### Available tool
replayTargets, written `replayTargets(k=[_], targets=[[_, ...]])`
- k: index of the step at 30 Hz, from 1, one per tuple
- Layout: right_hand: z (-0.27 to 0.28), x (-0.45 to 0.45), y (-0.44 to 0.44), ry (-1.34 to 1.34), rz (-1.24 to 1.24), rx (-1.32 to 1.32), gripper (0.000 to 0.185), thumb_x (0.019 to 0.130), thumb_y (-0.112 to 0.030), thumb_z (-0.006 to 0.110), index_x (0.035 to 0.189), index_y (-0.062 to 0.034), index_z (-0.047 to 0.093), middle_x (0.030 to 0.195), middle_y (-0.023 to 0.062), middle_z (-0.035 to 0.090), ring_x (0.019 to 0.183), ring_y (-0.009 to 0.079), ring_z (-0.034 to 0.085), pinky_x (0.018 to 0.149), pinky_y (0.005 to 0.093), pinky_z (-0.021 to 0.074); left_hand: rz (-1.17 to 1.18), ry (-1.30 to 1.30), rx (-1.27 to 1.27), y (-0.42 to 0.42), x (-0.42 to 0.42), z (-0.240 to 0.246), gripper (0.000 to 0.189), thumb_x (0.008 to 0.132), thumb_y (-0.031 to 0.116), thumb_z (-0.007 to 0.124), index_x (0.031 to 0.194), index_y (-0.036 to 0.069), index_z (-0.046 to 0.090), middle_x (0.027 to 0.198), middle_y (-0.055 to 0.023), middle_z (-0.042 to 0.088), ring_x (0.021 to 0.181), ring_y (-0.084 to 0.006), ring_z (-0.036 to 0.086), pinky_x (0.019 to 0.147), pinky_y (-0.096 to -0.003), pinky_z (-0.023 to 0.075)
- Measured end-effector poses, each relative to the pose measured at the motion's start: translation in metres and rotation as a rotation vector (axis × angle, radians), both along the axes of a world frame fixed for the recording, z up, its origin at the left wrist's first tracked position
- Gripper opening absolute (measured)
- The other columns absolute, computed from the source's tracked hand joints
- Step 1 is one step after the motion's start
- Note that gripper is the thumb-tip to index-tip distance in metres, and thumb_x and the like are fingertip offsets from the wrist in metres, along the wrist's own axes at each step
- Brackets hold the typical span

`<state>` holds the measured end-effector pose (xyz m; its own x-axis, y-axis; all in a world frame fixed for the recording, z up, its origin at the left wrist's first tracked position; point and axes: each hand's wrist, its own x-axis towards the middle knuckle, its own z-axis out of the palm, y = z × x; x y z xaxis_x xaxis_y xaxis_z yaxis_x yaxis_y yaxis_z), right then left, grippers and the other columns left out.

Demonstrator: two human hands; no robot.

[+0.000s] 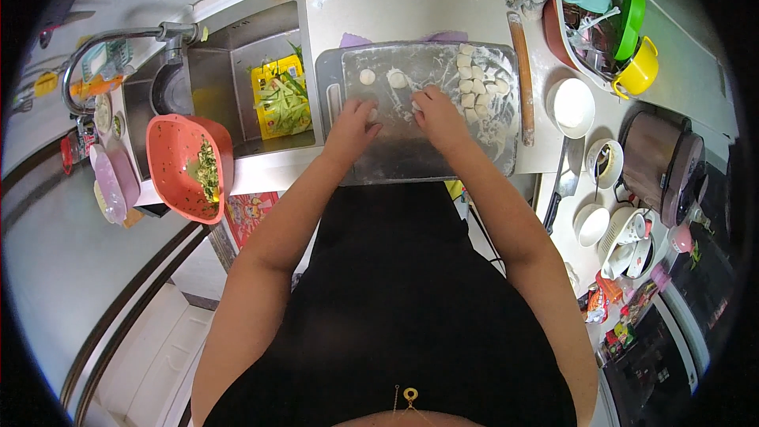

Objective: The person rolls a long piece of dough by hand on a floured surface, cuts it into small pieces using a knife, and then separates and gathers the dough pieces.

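Observation:
A grey cutting board (pixel 415 154), dusted with flour, lies on the counter before me. At its left side, my left hand (pixel 351 130) rests low with a small dough piece (pixel 372 114) between thumb and fingers. My right hand (pixel 437 117) pinches another dough piece (pixel 415 107), mostly covered by the fingertips. Just beyond the hands are two separate dough pieces: a smooth round one (pixel 367 76) and a floured one (pixel 397 79). Several small dough pieces (pixel 478 88) sit clustered in loose flour on the board's right part.
A wooden rolling pin (pixel 522 80) lies along the board's right edge. Farther right are a white bowl (pixel 570 108) and a cleaver (pixel 563 181). Left are the steel sink (pixel 237 65) with vegetable peelings (pixel 283 101) and a red basin (pixel 172 160) containing chopped filling (pixel 207 172).

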<state>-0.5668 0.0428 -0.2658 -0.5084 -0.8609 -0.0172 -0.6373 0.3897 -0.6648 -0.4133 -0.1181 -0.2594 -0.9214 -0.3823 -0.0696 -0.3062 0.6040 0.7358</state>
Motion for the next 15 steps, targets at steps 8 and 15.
replayTargets(k=[8, 15], targets=[[0.014, 0.013, 0.003, 0.13, -0.007, 0.037, 0.044, 0.08, -0.011, 0.064, 0.122, -0.0045, 0.054, 0.119, 0.0144, 0.054, 0.111, 0.0328, 0.054, 0.091, 0.0417, 0.0463, -0.09, -0.032, -0.076, -0.008, -0.004, 0.006, 0.049, 0.077, 0.012, 0.074, 0.121, 0.003, 0.054, 0.111, -0.0155, 0.055, 0.097, -0.031, 0.059, 0.083, -0.0373, 0.0498], [0.0, 0.039, 0.017, 0.328, 0.068, 0.222, 0.063, 0.087, -0.024, 0.059, 0.143, -0.0038, 0.036, 0.151, 0.012, 0.035, 0.138, 0.0272, 0.036, 0.112, 0.0413, 0.0292, -0.316, -0.107, -0.446, 0.014, 0.014, -0.005, 0.069, 0.089, 0.036, 0.059, 0.143, 0.001, 0.034, 0.15, -0.017, 0.031, 0.138, -0.0329, 0.033, 0.112, -0.0417, 0.0286]])
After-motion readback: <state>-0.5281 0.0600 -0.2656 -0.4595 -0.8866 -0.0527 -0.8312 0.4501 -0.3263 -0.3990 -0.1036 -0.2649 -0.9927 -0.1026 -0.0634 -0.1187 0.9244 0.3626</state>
